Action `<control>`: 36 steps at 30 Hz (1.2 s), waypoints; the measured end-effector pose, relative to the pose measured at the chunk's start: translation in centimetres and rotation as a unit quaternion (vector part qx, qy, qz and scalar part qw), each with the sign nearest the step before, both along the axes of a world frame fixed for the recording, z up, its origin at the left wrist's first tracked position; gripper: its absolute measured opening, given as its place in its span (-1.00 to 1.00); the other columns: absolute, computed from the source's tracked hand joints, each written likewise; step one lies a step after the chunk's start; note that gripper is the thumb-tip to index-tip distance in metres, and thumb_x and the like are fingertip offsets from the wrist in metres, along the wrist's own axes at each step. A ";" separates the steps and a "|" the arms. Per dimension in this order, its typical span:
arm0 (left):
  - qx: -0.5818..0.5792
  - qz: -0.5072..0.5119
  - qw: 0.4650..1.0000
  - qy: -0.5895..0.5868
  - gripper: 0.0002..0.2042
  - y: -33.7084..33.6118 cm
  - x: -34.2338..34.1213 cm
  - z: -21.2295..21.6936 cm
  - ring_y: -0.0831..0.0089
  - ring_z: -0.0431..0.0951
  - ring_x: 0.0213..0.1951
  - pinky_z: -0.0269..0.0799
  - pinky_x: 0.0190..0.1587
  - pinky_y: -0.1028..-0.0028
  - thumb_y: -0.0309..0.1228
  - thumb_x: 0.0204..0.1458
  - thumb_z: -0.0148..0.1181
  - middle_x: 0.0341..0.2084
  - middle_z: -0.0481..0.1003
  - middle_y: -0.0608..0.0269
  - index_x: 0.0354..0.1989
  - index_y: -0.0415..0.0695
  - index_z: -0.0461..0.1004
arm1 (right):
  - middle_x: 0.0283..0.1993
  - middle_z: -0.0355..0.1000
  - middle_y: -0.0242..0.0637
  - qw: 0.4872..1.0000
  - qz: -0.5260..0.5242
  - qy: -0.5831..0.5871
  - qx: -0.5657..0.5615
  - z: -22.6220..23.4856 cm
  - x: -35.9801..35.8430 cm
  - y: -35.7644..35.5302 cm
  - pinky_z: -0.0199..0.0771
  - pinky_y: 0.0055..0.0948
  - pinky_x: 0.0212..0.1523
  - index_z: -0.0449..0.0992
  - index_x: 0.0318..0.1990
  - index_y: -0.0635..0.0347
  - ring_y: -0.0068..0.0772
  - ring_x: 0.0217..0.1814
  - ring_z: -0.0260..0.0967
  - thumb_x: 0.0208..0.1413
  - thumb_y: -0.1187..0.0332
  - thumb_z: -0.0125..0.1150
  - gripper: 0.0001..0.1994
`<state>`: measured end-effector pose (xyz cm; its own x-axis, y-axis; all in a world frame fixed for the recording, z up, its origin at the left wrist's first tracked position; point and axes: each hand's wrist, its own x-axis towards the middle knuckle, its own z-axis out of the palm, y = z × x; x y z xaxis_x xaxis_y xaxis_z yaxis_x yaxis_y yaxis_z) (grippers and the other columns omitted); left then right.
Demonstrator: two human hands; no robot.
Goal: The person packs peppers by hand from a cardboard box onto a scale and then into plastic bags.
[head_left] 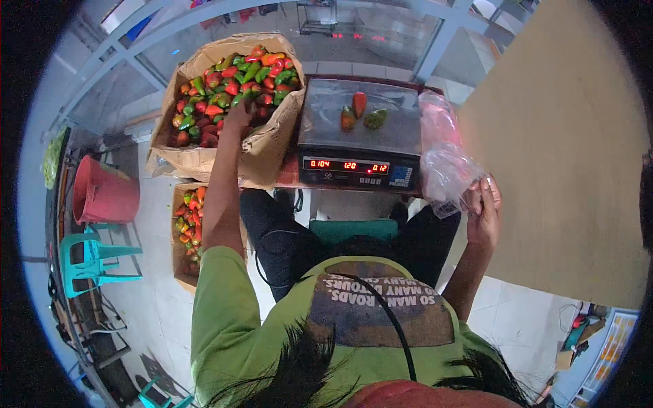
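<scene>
My left hand [239,114] reaches into a large cardboard box heaped with red, green and orange peppers [228,87]. Its fingers are dark and partly lost among the peppers, so their grip does not show. At the right, my right hand [484,204] pinches the edge of a clear plastic bag [445,173], which hangs beside the scale. Between my hands stands a black digital scale [357,170] with a lit red display. On its metal plate [323,115] lie a red pepper [359,104], an orange-green pepper [347,121] and a dark green pepper [375,120].
Pink plastic [439,115] lies along the scale's right side. A second box of peppers [180,245] sits lower, on the floor at my left. Farther left are a red bucket [102,190] and a turquoise stool [85,265]. A large tan board [558,156] takes up the right side.
</scene>
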<state>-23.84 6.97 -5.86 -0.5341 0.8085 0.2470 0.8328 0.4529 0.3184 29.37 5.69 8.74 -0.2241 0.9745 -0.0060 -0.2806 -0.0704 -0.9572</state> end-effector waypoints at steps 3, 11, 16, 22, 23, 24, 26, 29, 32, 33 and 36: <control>-0.122 -0.025 0.992 -0.036 -0.59 1.0 0.6 0.5 -0.02 0.39 -0.18 0.28 -0.13 0.13 -0.07 -0.04 -0.15 -0.30 0.42 -0.08 -0.15 -0.14 0.31 | -0.76 -0.03 -0.61 1.000 0.001 0.000 0.023 0.0 0.0 0.1 -0.10 -0.67 -0.61 0.28 -0.46 0.11 -0.76 -0.72 -0.16 0.13 0.28 -0.14 -0.82; -0.167 0.102 0.979 -0.060 -0.54 0.3 2.6 2.3 0.04 0.39 -0.13 0.27 -0.10 0.15 -0.09 0.00 -0.24 -0.23 0.40 -0.11 -0.22 -0.26 0.37 | -0.75 0.00 -0.62 1.000 -0.022 -0.006 0.018 0.2 0.5 -0.5 -0.09 -0.68 -0.62 0.28 -0.47 0.11 -0.76 -0.72 -0.15 0.13 0.28 -0.13 -0.82; -0.308 0.022 0.951 0.001 -0.56 -0.3 3.4 3.2 0.05 0.39 -0.13 0.29 -0.10 0.18 -0.12 0.00 -0.26 -0.23 0.40 -0.09 -0.20 -0.22 0.40 | -0.74 0.01 -0.62 1.000 -0.005 0.009 0.018 -0.1 1.1 -0.4 -0.11 -0.68 -0.63 0.28 -0.46 0.11 -0.77 -0.73 -0.15 0.12 0.27 -0.11 -0.83; -0.363 -0.213 0.906 -0.052 -0.61 -1.9 0.0 4.6 0.08 0.44 -0.25 0.32 -0.15 0.28 -0.14 -0.07 -0.07 -0.28 0.44 -0.01 -0.18 -0.18 0.38 | -0.79 -0.06 -0.64 0.998 -0.054 0.004 0.039 -0.2 1.2 -0.4 -0.21 -0.70 -0.72 0.32 -0.50 0.13 -0.79 -0.77 -0.24 0.10 0.26 -0.07 -0.79; -0.364 -0.211 0.906 -0.051 -0.61 -2.4 -0.2 5.0 0.08 0.44 -0.25 0.32 -0.15 0.28 -0.14 -0.07 -0.07 -0.28 0.44 -0.01 -0.18 -0.18 0.38 | -0.78 -0.05 -0.64 0.997 -0.066 0.011 0.038 -0.4 1.2 -0.5 -0.21 -0.70 -0.71 0.32 -0.51 0.13 -0.79 -0.76 -0.23 0.10 0.26 -0.07 -0.79; -0.312 -0.260 0.910 -0.082 -0.60 -3.2 -0.2 5.2 0.08 0.42 -0.21 0.32 -0.15 0.27 -0.13 -0.09 -0.03 -0.24 0.42 -0.01 -0.18 -0.17 0.38 | -0.78 -0.05 -0.64 0.996 -0.079 0.017 0.037 -0.5 1.2 -0.4 -0.21 -0.70 -0.71 0.32 -0.51 0.12 -0.79 -0.76 -0.23 0.10 0.25 -0.07 -0.79; -0.242 -0.286 0.922 -0.101 -0.65 -4.4 0.2 5.6 0.15 0.42 -0.17 0.31 -0.14 0.30 -0.26 -0.14 0.07 -0.21 0.41 0.01 -0.16 -0.14 0.38 | -0.77 -0.04 -0.64 0.998 -0.068 0.009 0.018 -0.6 1.1 -0.3 -0.20 -0.70 -0.71 0.32 -0.50 0.12 -0.79 -0.76 -0.23 0.10 0.25 -0.07 -0.80; -0.288 -0.243 0.926 0.004 -0.63 -4.5 1.6 6.6 0.24 0.43 -0.17 0.29 -0.11 0.37 -0.29 -0.15 0.11 -0.24 0.43 0.06 -0.12 -0.13 0.36 | -0.76 -0.03 -0.65 0.999 -0.037 0.004 0.013 -1.1 1.2 -0.3 -0.20 -0.70 -0.71 0.31 -0.47 0.12 -0.79 -0.76 -0.22 0.10 0.26 -0.06 -0.81; -0.114 -0.137 0.970 -0.168 -0.62 -5.0 3.4 8.3 0.27 0.43 -0.20 0.28 -0.12 0.41 -0.26 -0.12 0.11 -0.31 0.46 0.12 -0.13 -0.18 0.35 | -0.75 -0.03 -0.63 0.999 -0.021 -0.006 0.024 -0.8 1.4 -0.5 -0.19 -0.70 -0.68 0.30 -0.46 0.12 -0.79 -0.74 -0.21 0.12 0.27 -0.10 -0.82; -0.114 -0.139 0.969 -0.168 -0.62 -4.6 4.2 8.9 0.27 0.43 -0.20 0.28 -0.12 0.41 -0.26 -0.12 0.11 -0.31 0.46 0.12 -0.13 -0.18 0.35 | -0.76 -0.05 -0.62 0.999 -0.018 -0.019 0.021 -0.7 1.4 -0.6 -0.19 -0.71 -0.66 0.28 -0.46 0.11 -0.78 -0.73 -0.21 0.14 0.28 -0.14 -0.82; 0.081 -0.230 0.956 -0.165 -0.57 -2.4 7.4 8.7 0.32 0.44 -0.29 0.31 -0.22 0.39 -0.16 -0.06 0.07 -0.26 0.42 0.09 -0.07 -0.18 0.30 | -0.76 -0.05 -0.62 0.998 -0.069 -0.006 -0.009 -0.6 0.9 -0.5 -0.18 -0.70 -0.65 0.29 -0.46 0.11 -0.78 -0.73 -0.21 0.13 0.28 -0.13 -0.82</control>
<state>-16.40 4.58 2.79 -0.2023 0.9419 0.2680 0.7746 -0.0135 0.6323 30.31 5.24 8.11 -0.0881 0.9958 -0.0250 -0.2775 -0.0486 -0.9595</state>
